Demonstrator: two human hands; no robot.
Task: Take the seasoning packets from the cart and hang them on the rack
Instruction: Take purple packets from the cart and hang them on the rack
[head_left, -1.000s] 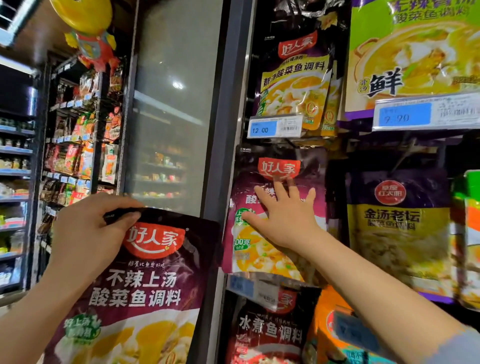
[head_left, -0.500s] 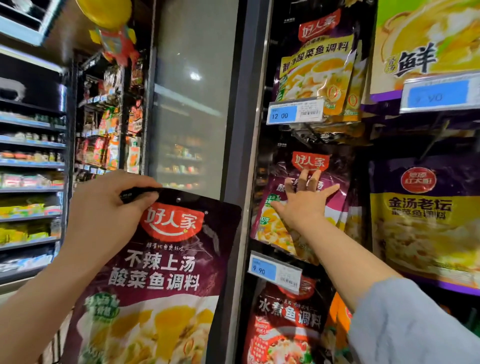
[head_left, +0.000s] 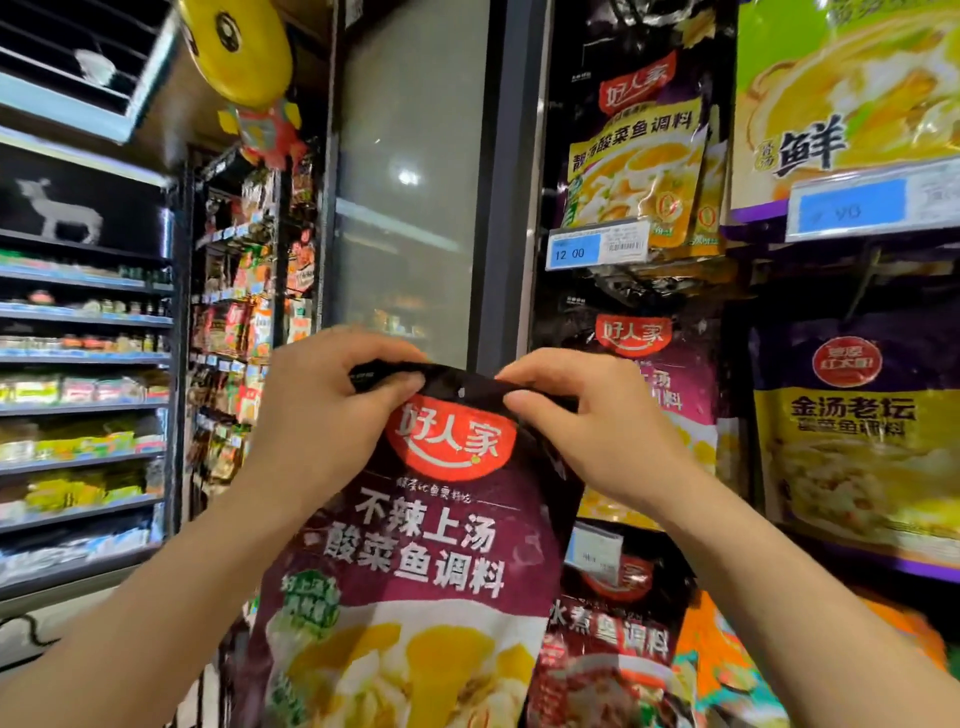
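A large purple seasoning packet (head_left: 415, 561) with a red logo and white lettering hangs upright in front of me. My left hand (head_left: 322, 410) pinches its top left corner and my right hand (head_left: 592, 426) pinches its top right corner; a small hang hole shows between them. Just behind my right hand, matching purple packets (head_left: 660, 364) hang on the rack (head_left: 623, 291). The packet is held in front of and to the left of that row, apart from its hook. No cart is in view.
More packets hang around: a purple-yellow one (head_left: 639, 156) above with a 12.00 price tag (head_left: 597, 249), a dark purple one (head_left: 862, 415) at right, a red one (head_left: 608, 649) below. A dark pillar (head_left: 504, 208) and glass door (head_left: 410, 182) stand left of the rack. Store shelves (head_left: 83, 364) fill the far left.
My right hand left the hanging packets on the rack and came over to grip the held packet's top right corner. The packet rose and shifted right toward the rack.
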